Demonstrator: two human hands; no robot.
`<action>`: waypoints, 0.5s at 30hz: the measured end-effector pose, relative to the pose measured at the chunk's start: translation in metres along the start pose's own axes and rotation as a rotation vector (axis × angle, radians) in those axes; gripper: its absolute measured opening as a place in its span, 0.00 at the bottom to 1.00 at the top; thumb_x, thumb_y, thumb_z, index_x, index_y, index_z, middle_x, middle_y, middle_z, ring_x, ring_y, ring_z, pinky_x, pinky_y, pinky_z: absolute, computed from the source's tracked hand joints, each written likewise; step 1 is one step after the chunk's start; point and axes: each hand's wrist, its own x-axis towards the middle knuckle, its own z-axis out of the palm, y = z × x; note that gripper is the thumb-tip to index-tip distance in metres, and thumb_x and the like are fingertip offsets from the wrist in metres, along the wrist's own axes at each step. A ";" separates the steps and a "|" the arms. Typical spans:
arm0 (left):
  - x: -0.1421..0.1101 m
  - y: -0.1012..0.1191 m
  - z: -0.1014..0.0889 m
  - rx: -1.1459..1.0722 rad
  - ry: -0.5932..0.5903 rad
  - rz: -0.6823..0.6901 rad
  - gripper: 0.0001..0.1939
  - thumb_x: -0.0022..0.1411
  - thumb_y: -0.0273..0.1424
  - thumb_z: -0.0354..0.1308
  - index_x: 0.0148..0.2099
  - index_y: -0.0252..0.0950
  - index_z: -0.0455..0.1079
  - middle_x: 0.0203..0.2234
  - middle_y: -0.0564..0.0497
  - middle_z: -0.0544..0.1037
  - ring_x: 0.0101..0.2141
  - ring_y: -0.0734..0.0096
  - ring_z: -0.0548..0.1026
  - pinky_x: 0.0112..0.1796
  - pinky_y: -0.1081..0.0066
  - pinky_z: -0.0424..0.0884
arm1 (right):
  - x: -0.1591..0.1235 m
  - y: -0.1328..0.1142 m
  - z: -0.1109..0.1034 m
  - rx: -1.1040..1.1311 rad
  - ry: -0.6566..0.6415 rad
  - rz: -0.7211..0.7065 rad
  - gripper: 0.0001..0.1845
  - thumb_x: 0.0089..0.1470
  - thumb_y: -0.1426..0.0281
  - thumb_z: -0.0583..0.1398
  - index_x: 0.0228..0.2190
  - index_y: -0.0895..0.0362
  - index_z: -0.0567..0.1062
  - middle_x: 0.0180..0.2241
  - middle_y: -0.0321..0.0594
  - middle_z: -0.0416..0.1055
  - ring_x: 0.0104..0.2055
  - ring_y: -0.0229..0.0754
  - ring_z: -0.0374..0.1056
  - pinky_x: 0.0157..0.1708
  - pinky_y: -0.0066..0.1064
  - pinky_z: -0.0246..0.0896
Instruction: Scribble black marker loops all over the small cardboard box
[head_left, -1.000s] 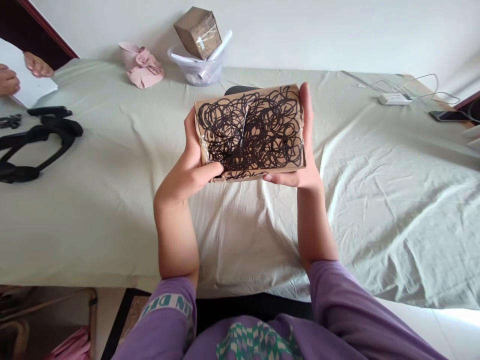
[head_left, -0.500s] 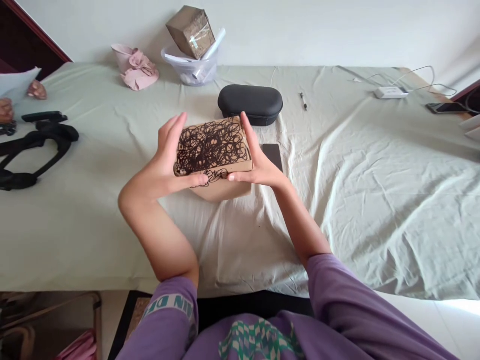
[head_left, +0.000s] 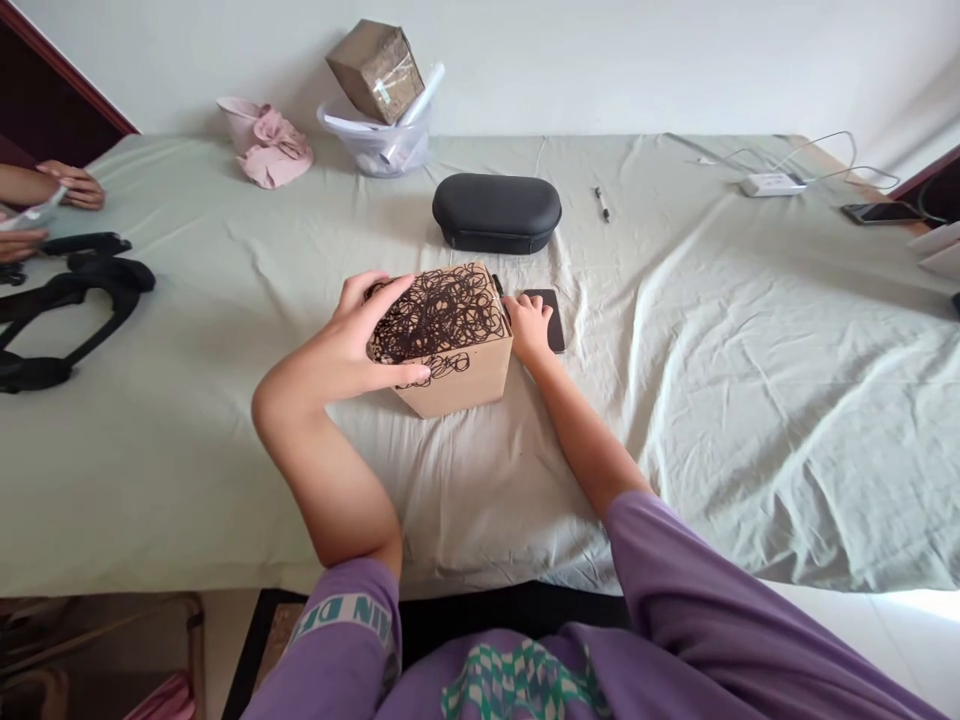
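A cardboard box (head_left: 457, 375) with black scribbled loops over its top stands on the cloth in front of me. My left hand (head_left: 360, 340) grips its left side, thumb along the near upper edge and fingers reaching over the top. Close against the box's right side is my right hand (head_left: 528, 325), its fingers curled. A small dark thing (head_left: 498, 286) shows between those fingers and the box; its kind is unclear. Partly behind the right hand lies a flat dark rectangular object (head_left: 553, 318).
Beyond the box sit a black zip case (head_left: 496, 210) and a pen (head_left: 602, 204). A plastic basin (head_left: 375, 155) holding another box (head_left: 379, 75), pink cloth (head_left: 274, 150), black straps (head_left: 75, 300) and a power strip (head_left: 772, 184) lie around. Another person's hands (head_left: 71, 185) are far left.
My right hand has let go of the box's top edge and dropped to its right side. The box has shifted slightly right and toward me, with my left hand still on it.
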 end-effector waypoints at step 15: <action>-0.004 -0.003 -0.002 -0.013 0.004 -0.005 0.61 0.54 0.58 0.76 0.83 0.55 0.54 0.78 0.46 0.52 0.79 0.32 0.52 0.79 0.38 0.49 | 0.021 0.003 -0.031 0.625 0.348 -0.014 0.12 0.69 0.61 0.59 0.34 0.49 0.62 0.30 0.31 0.69 0.26 0.36 0.70 0.35 0.33 0.68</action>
